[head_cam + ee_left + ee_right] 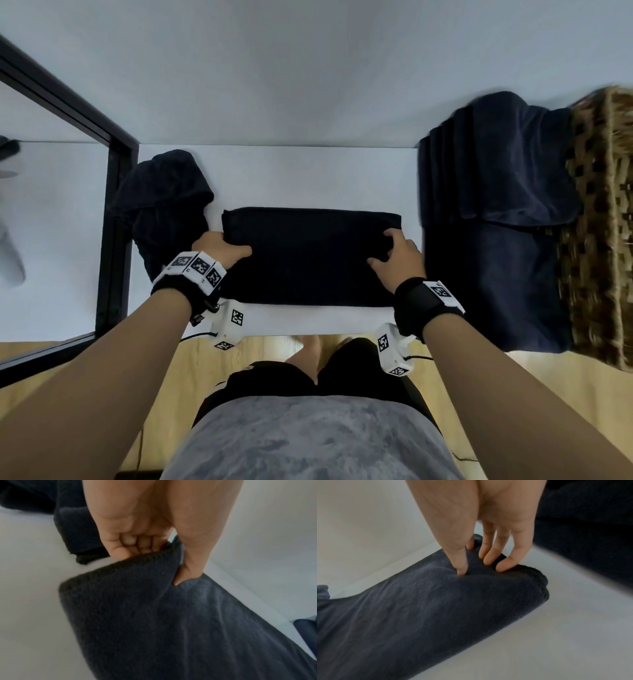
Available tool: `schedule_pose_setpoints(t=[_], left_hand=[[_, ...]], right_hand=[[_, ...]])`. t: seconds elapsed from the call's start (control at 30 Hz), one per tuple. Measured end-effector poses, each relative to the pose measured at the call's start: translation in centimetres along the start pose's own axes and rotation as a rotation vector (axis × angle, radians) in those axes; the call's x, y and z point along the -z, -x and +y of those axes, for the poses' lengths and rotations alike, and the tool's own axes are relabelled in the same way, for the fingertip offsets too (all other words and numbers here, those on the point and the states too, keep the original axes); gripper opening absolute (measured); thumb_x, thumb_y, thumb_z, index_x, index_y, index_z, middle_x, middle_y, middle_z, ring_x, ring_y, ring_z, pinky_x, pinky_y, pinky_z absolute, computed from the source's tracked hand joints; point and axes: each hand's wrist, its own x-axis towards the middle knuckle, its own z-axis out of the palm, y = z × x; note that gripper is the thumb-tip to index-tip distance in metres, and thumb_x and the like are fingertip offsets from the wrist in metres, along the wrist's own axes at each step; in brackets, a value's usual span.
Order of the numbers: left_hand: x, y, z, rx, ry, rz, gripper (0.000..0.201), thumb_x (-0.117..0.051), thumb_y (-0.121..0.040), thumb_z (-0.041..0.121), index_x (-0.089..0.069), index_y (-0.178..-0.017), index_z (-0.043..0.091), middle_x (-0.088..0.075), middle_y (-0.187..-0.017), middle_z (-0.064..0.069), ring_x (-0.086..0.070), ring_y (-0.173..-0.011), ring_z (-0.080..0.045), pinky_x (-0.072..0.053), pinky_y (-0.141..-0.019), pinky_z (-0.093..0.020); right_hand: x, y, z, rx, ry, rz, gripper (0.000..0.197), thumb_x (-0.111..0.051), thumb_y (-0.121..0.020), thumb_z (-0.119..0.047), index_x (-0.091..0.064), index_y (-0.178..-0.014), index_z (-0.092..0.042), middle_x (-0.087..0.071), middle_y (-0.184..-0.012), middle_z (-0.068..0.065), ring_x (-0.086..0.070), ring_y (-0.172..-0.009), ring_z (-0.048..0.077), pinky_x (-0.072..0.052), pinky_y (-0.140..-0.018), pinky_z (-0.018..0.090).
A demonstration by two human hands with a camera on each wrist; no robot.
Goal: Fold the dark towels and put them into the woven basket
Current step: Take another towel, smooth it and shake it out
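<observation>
1. A folded towel (308, 257) lies flat on the white table (308, 171), a long dark rectangle right in front of the person.
2. The left hand (219, 250) grips the towel's left end — thumb on top, fingers (137, 543) curled under the edge, the cloth pinched between them.
3. The right hand (399, 255) grips the right end the same way: thumb pressed into the top, fingers (489, 555) wrapped over the folded edge.
4. In the wrist views both ends are raised a little off the table where the hands hold them.
5. A crumpled towel (164, 205) sits on the table just left of the folded one, beside the left hand.
6. The basket (596, 233) stands at the right edge of the table, well apart from the folded towel — a blue towel (496, 192) is draped over its near side and hangs down.
7. A black frame (113, 219) runs along the table's left side.
</observation>
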Motion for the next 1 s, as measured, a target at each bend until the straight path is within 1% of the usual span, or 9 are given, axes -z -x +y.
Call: schedule_pose_setpoints(t=[0.17, 0.3, 0.37, 0.5, 0.6, 0.77, 0.87, 0.93, 1.0], left_hand=[[1.5, 3.2, 0.0, -0.113, 0.006, -0.042, 0.026, -0.064, -0.084, 0.033, -0.059, -0.105, 0.019, -0.062, -0.098, -0.002, -0.057, -0.088, -0.020, -0.044, -0.077, -0.028], [0.2, 7.3, 2.0, -0.285, -0.035, -0.020, 0.032, -0.064, -0.083, 0.027, -0.046, -0.106, 0.015, -0.060, -0.086, -0.001, -0.060, -0.074, -0.017, -0.046, -0.056, -0.025], [-1.7, 8.9, 3.4, -0.358, 0.000, -0.025, 0.032, -0.064, -0.082, 0.024, -0.042, -0.103, 0.014, -0.059, -0.081, -0.003, -0.061, -0.070, -0.019, -0.051, -0.056, -0.029], [-6.4, 10.6, 6.0, -0.421, 0.043, -0.024, 0.029, -0.064, -0.084, 0.022, -0.040, -0.099, 0.014, -0.057, -0.083, -0.003, -0.062, -0.074, -0.023, -0.057, -0.063, -0.038], [-9.7, 11.1, 7.1, -0.454, 0.035, -0.030, 0.029, -0.064, -0.087, 0.022, -0.043, -0.103, 0.012, -0.056, -0.088, -0.002, -0.061, -0.084, -0.024, -0.053, -0.071, -0.036], [-12.6, 10.6, 7.0, -0.397, 0.016, -0.068, 0.042, -0.060, -0.093, 0.026, -0.047, -0.130, 0.011, -0.057, -0.120, -0.009, -0.055, -0.110, -0.021, -0.042, -0.082, -0.024], [-12.1, 10.2, 5.4, -0.418, 0.043, 0.014, 0.030, -0.060, -0.092, 0.025, -0.055, -0.119, 0.014, -0.062, -0.107, -0.004, -0.057, -0.097, -0.015, -0.038, -0.077, -0.020], [-10.8, 9.6, 3.6, -0.400, 0.054, 0.163, 0.020, -0.061, -0.091, 0.024, -0.057, -0.109, 0.016, -0.060, -0.100, -0.003, -0.054, -0.082, -0.011, -0.035, -0.070, -0.015], [-9.5, 8.8, 1.5, -0.325, 0.057, 0.312, 0.026, -0.065, -0.088, 0.028, -0.055, -0.108, 0.015, -0.054, -0.104, -0.004, -0.052, -0.083, -0.012, -0.036, -0.072, -0.016]], right_hand=[[-0.5, 1.0, -0.7, 0.028, -0.141, -0.154, 0.055, -0.072, -0.086, -0.021, -0.049, -0.136, -0.027, -0.058, -0.097, -0.002, -0.059, -0.093, 0.019, -0.050, -0.085, 0.030], [-1.9, 2.3, -2.6, 0.059, -0.247, -0.324, 0.053, -0.064, -0.091, -0.012, -0.050, -0.139, -0.031, -0.056, -0.093, -0.011, -0.059, -0.094, 0.019, -0.055, -0.091, 0.041], [-2.6, 2.6, -3.2, 0.072, -0.265, -0.353, 0.052, -0.061, -0.092, -0.009, -0.050, -0.138, -0.029, -0.059, -0.095, -0.010, -0.060, -0.094, 0.019, -0.055, -0.091, 0.040], [-2.7, 2.9, -2.0, -0.029, -0.399, -0.203, 0.035, -0.055, -0.092, -0.006, -0.059, -0.124, -0.021, -0.069, -0.098, 0.001, -0.066, -0.087, 0.016, -0.055, -0.078, 0.027], [-2.2, 3.1, -0.4, -0.109, -0.465, -0.081, 0.024, -0.056, -0.092, -0.009, -0.062, -0.112, -0.020, -0.070, -0.094, 0.002, -0.068, -0.089, 0.019, -0.056, -0.087, 0.037], [-2.1, 3.3, 1.2, -0.232, -0.562, -0.162, 0.030, -0.058, -0.095, -0.022, -0.061, -0.124, -0.014, -0.068, -0.099, 0.003, -0.069, -0.093, 0.024, -0.058, -0.086, 0.044], [-2.6, 3.2, 0.8, -0.253, -0.604, -0.208, 0.036, -0.060, -0.093, -0.035, -0.061, -0.123, -0.015, -0.069, -0.108, 0.003, -0.068, -0.098, 0.020, -0.057, -0.090, 0.043], [-3.0, 3.2, 0.2, -0.231, -0.624, -0.244, 0.039, -0.065, -0.090, -0.040, -0.062, -0.120, -0.015, -0.068, -0.112, 0.001, -0.067, -0.100, 0.020, -0.056, -0.092, 0.042], [-3.5, 3.2, -0.6, -0.185, -0.633, -0.277, 0.040, -0.070, -0.086, -0.041, -0.065, -0.117, -0.016, -0.069, -0.111, 0.000, -0.067, -0.102, 0.019, -0.054, -0.095, 0.041]])
